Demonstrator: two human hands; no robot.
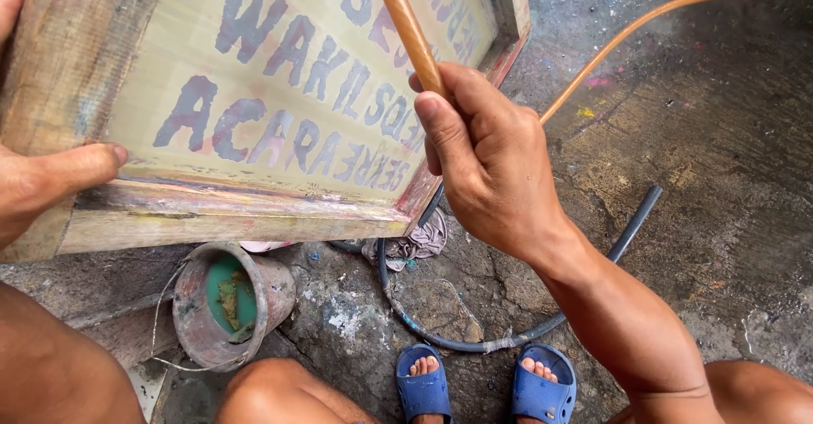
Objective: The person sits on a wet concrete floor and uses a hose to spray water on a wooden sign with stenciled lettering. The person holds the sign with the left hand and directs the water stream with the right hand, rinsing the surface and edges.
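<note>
**Two hands, a wooden frame and an orange hose**

While the left hand (34,188) holds the big wooden frame (246,102) by its left side, the right hand (487,166) holds a thin orange hose (406,26). The frame fills the far left of the view. It has pale cloth stretched across it, with faded dark letters that read backwards. The left thumb presses flat on the near wooden edge of the frame, and the rest of that hand wraps around the side, so the hand is clamped on the wood. The frame leans up off the ground.

The right hand is closed tight around the hose, with the fingers curled over it and the thumb along its side. The hose sticks up out of the top of the fist and lies across the cloth of the frame. Its tip is cut off at the top of the view. More of the same orange hose bends away to the far right over the wet, dark ground (703,161).

Near the person, below the frame, stands a dirty small bucket (230,305) with green stuff inside. A dark hose (474,339) curls on the ground just beside a crumpled rag (419,242). Two feet in blue sandals (487,390) rest at the near edge.
</note>
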